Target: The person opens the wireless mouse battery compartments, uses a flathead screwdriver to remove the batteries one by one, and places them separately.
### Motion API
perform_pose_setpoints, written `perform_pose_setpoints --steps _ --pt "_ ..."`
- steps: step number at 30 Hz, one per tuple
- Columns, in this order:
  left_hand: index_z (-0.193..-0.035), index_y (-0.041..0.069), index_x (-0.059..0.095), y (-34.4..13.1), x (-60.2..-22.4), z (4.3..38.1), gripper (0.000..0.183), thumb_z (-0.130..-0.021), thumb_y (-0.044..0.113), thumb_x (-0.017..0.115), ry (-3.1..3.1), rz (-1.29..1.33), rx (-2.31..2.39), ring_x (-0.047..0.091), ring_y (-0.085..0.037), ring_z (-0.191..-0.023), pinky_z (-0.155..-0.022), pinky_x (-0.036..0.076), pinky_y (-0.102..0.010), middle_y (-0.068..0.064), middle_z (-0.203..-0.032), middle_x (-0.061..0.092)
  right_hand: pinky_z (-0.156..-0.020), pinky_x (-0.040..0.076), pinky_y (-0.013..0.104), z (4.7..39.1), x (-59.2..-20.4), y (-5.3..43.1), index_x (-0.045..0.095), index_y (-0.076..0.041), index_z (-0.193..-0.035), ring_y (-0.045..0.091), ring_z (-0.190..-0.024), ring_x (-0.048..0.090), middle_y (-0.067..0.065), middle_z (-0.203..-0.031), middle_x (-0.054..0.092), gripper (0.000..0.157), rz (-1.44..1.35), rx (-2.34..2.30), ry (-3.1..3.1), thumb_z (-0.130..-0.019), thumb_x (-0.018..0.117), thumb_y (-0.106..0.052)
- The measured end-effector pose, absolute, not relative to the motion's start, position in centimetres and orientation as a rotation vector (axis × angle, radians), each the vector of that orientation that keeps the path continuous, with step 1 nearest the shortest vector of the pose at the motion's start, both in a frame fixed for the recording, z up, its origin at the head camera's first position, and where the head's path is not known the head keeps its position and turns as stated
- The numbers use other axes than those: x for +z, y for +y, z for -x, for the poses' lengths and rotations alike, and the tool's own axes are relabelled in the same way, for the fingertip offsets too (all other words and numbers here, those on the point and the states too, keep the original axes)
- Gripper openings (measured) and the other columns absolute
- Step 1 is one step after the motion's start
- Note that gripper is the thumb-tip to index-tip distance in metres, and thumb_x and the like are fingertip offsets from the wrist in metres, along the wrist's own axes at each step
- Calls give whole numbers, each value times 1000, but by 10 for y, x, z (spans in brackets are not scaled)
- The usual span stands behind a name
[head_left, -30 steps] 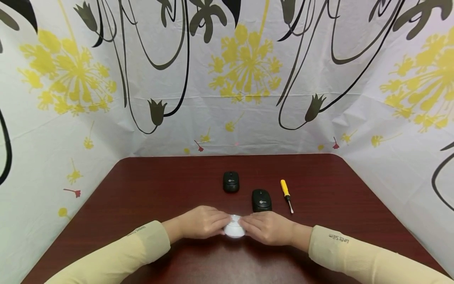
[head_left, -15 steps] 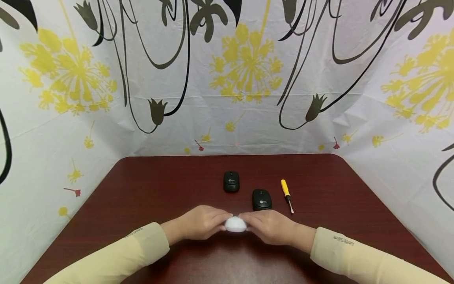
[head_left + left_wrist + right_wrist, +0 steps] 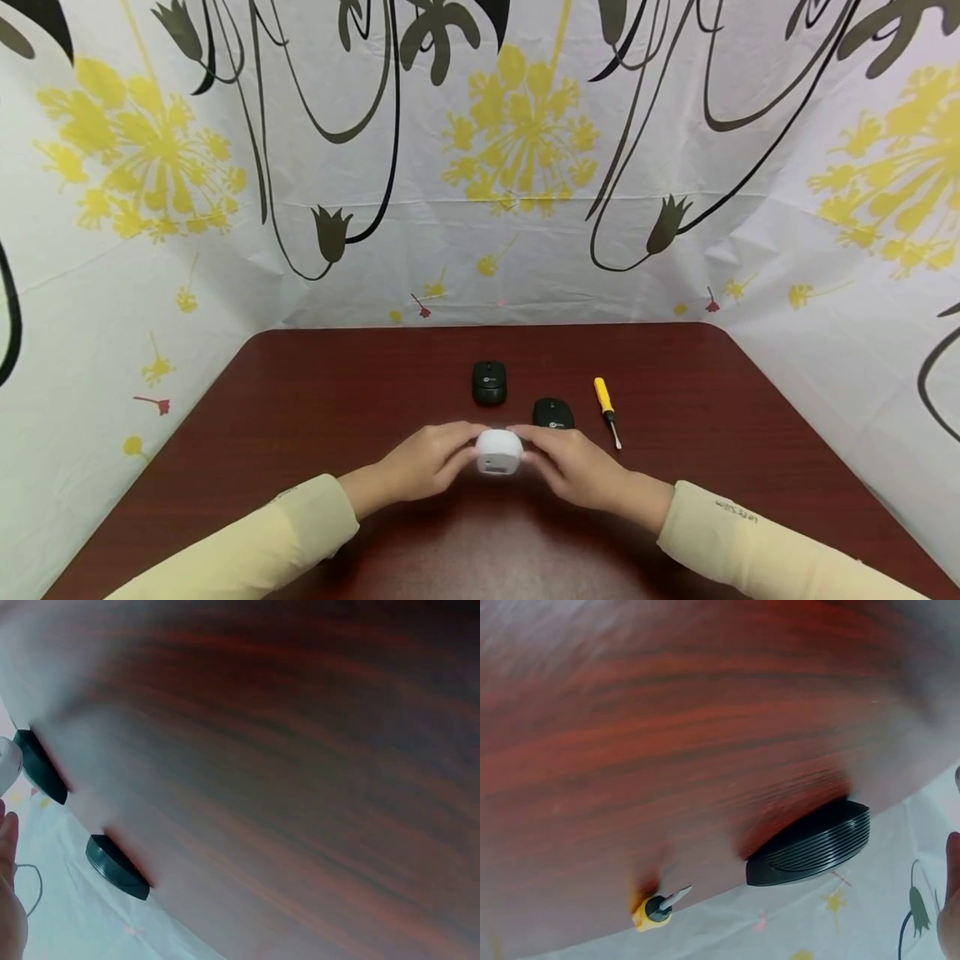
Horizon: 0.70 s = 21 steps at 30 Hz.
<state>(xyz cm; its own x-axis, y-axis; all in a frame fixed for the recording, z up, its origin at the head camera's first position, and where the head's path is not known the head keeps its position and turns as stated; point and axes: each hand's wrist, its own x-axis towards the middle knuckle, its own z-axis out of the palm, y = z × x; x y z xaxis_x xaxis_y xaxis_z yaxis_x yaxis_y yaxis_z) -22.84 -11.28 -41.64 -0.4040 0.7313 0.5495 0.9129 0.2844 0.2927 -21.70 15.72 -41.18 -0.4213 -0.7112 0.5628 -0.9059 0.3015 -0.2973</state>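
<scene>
A small white rounded device [image 3: 498, 452] is held between both hands at the middle of the head view. Its near face is flattened, with a small dark mark and a slot-like patch low on it; its exact kind I cannot tell. My left hand [image 3: 423, 460] pinches its left side, fingers on the upper edge and thumb lower down. From the right, my right hand [image 3: 577, 467] grips it the same way. In the left wrist view, part of the white device [image 3: 9, 763] shows at the left edge, above the fingers.
Just beyond the right hand lies a black computer mouse [image 3: 552, 412], partly covered by it. Another black mouse [image 3: 489, 383] sits farther back. A yellow-handled screwdriver [image 3: 606, 410] lies to the right on the dark red table [image 3: 360, 383]. Patterned sheeting [image 3: 450, 250] hangs behind.
The white device has turned from a ringed face, through a smooth dome, to the flattened face with the dark mark. Both hands have moved slightly up and away with it.
</scene>
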Motion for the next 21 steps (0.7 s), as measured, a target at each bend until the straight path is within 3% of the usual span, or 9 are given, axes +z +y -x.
perform_pose_setpoints --steps 4,8,18,21 --pt "-125 6 59 -109 -415 226 27 -101 15 52 -2282 1439 -953 60 -8 -106 -89 51 -27 -1 -116 65 -79 54 26 215 -410 156 55 -8 -132 9 -97 61 -1 -118 63 37 -1405 994 -2287 -95 61 -4" --pt "-123 6 62 -105 -414 224 25 -100 13 54 -2314 1353 -1130 61 -10 -108 -90 51 -30 -2 -116 66 -84 54 30 212 -409 154 56 -8 -131 12 -104 61 -1 -119 64 34 -1337 1156 -2323 -97 58 -4" --pt "-123 9 66 -96 -411 214 28 -101 23 55 -2507 893 -1615 57 -13 -114 -97 47 -36 1 -118 66 -92 49 29 205 -401 150 58 -6 -131 18 -116 55 3 -125 62 33 -1007 1520 -2516 -101 54 -18" --pt "-122 5 65 -93 -411 211 29 -101 23 55 -2509 809 -1755 60 -16 -107 -91 51 -40 -5 -118 66 -90 51 29 203 -399 150 57 -4 -131 19 -115 54 5 -126 61 34 -947 1611 -2543 -100 55 -18"
